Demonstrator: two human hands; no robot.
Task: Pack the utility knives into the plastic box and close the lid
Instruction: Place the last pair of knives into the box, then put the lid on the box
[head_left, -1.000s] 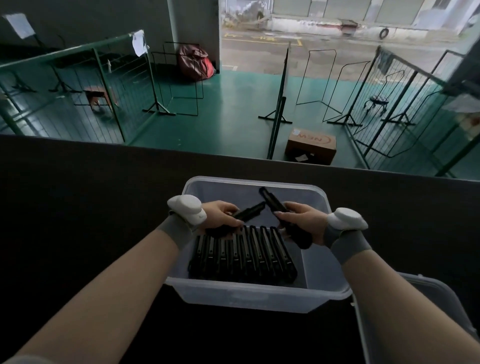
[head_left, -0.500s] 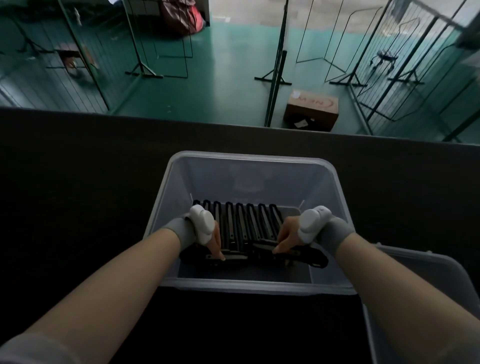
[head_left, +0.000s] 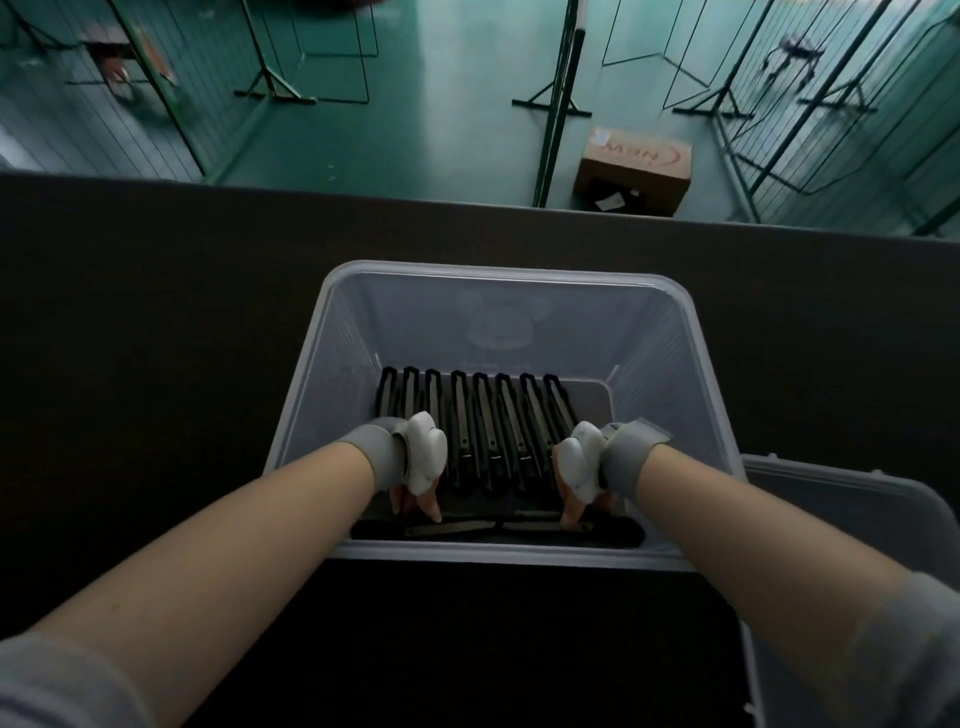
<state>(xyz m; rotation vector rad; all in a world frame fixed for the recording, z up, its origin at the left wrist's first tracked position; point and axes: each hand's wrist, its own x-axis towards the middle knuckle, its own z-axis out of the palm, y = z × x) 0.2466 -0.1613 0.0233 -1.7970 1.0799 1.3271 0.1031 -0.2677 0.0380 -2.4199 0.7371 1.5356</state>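
A clear plastic box (head_left: 698, 374) stands on the dark table in front of me. Several black utility knives (head_left: 483, 426) lie side by side in a row on its floor. Two more knives lie crosswise along the near wall, one on the left (head_left: 447, 529) and one on the right (head_left: 556, 527). My left hand (head_left: 415, 501) reaches down inside the box, straight fingertips touching the left crosswise knife. My right hand (head_left: 576, 501) does the same on the right one. White wrist devices hide most of both hands.
The box's lid (head_left: 841, 499) lies on the table to the right of the box, partly under my right forearm. Beyond the table's far edge lies a green floor with metal racks and a cardboard box (head_left: 634, 171).
Both hands carried a knife each from above the row down to the near wall of the box and laid them crosswise. The view tilted down and closer to the box.
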